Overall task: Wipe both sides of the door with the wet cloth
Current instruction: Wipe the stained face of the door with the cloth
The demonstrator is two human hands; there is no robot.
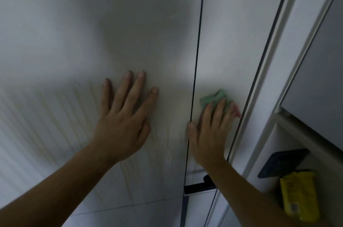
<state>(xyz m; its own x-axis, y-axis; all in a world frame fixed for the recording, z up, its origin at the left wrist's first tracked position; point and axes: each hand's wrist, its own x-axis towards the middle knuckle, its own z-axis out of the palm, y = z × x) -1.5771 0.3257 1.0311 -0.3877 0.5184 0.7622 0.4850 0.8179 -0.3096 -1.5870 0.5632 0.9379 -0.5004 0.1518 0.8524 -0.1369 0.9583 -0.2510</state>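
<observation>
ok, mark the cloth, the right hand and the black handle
cloth (213, 97): head view, green bunched upper part.
right hand (208, 134): head view, back of the hand.
black handle (197, 188): head view, its horizontal bar.

The green cloth (213, 97) is mostly covered by the fingers of the right hand (209, 134) (only its crumpled top is seen). The dark handle (196, 187), at 6 o'clock from that hand, is partly hidden by the forearm (246, 191). The yellow pack (297, 195) has its print blurred.

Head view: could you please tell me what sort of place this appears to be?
Probably a home, at a doorway: a white door with a dark handle, tiled floor below, and a nook holding a yellow pack.
</observation>
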